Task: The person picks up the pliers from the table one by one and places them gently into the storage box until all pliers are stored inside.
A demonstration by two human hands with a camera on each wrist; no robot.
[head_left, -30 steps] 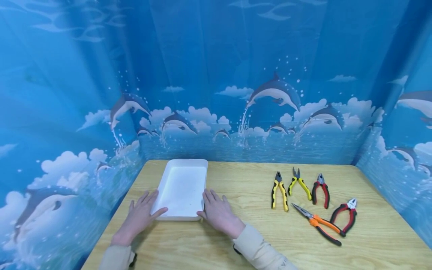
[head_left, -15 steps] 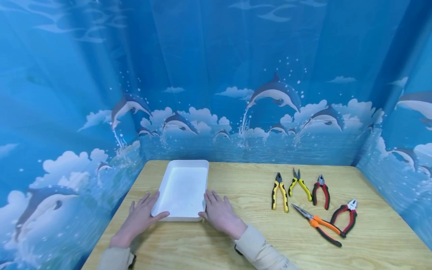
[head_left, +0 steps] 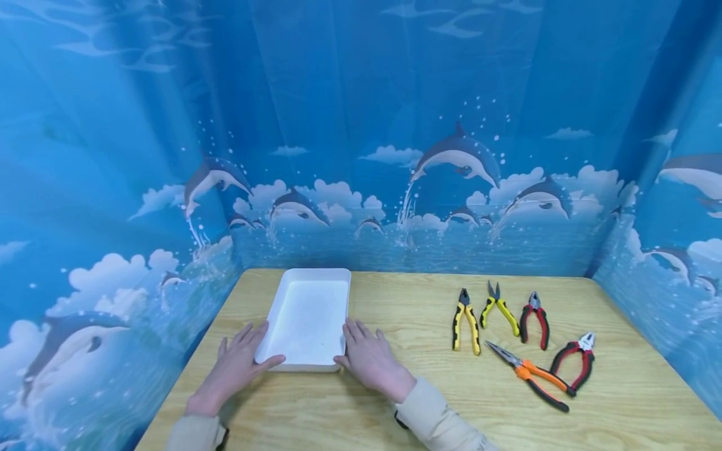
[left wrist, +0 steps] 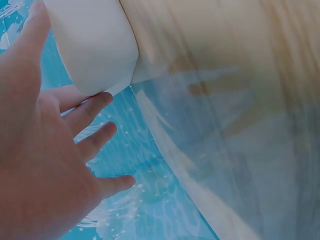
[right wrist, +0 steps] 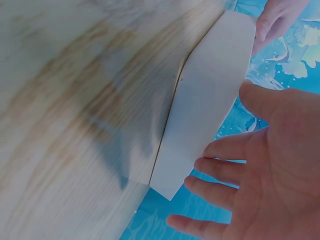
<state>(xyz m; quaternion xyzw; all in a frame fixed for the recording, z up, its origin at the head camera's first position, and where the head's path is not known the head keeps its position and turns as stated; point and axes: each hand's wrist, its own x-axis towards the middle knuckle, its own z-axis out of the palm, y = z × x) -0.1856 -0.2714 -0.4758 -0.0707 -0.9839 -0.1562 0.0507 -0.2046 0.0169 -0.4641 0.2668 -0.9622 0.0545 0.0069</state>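
Beige sleeves [head_left: 437, 416] up front, then left hand [head_left: 232, 366] and right hand [head_left: 373, 363], both grips spread with mostly straight fingers, touching the sides of a white tray [head_left: 307, 316]. Orange pliers [head_left: 527, 370] and red-black pliers [head_left: 587, 359] lie toward the right edge of the surface [head_left: 406, 313]. Tray's over by the far left corner. Three more pliers [head_left: 493, 300] line up to its right, near the far edge. Blue dolphin backdrop [head_left: 338, 94] behind it all.

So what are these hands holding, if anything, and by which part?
The white tray, braced by its near corners: the left hand touches the left one, the right hand the right; neither visibly wraps round it.
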